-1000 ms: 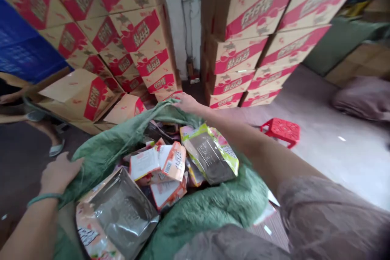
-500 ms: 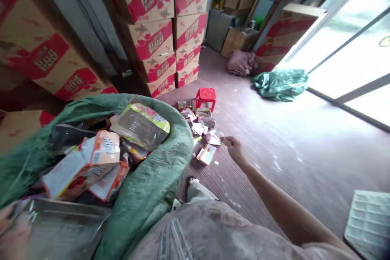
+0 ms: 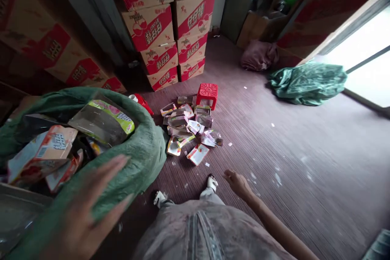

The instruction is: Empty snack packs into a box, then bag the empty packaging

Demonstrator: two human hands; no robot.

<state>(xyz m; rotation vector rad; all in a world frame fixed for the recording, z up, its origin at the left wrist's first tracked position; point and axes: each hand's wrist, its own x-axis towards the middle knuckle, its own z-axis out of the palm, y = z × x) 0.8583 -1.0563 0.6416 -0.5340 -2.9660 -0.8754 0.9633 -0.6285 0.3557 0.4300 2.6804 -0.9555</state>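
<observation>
While printed packages (image 3: 57, 140) are heaped in mouth of green sack (image 3: 143, 158), loose packages (image 3: 178, 120) are strewn on floor (image 3: 258, 138) just right of sack. Left hand (image 3: 82, 215), blurred, is seen over sack's near side, fingers spread; contact cannot be told. Right hand (image 3: 239, 183) is held well right of sack, fingers curled; whether anything is pinched cannot be told. Red stool (image 3: 209, 89) is seen right of sack, farther off; cartons (image 3: 152, 30) are stacked beyond sack.
</observation>
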